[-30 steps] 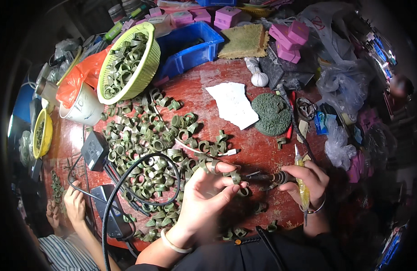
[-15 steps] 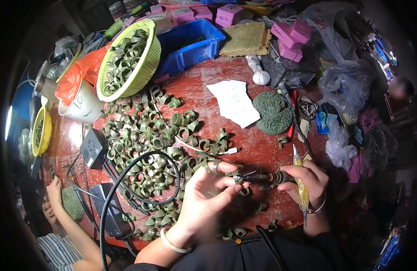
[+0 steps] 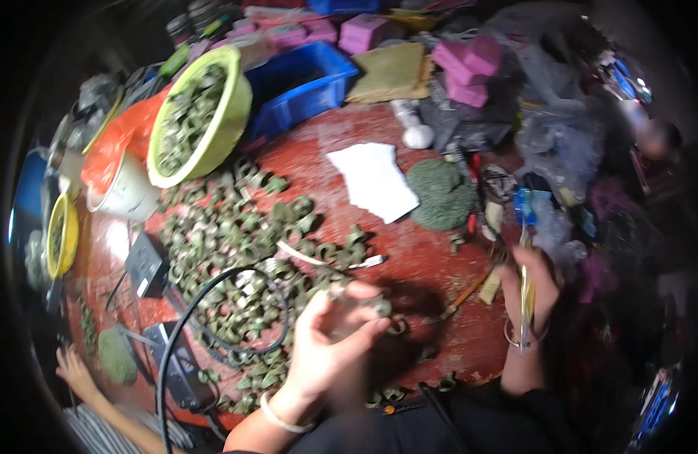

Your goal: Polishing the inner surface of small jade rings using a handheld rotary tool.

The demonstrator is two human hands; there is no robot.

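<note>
My left hand pinches a small green ring between thumb and fingers, and a band sits on one finger. Just beyond it lies a heap of similar green rings. My right hand, blurred, is off to the right, clear of the ring. A slim yellow-handled tool is held upright in it. Something dark shows by its fingertips, too smeared to tell whether it is held. An orange-handled stick tool lies on the red table between the hands.
A tilted green basket of rings, a white bucket and a blue bin stand at the back left. A black cable loops over the heap. White paper lies beside a round green pad. Another person's hand is at far left.
My right hand has drawn away to the right, and the dark handpiece is no longer at the ring. My left hand keeps the ring. The whole view has shifted slightly.
</note>
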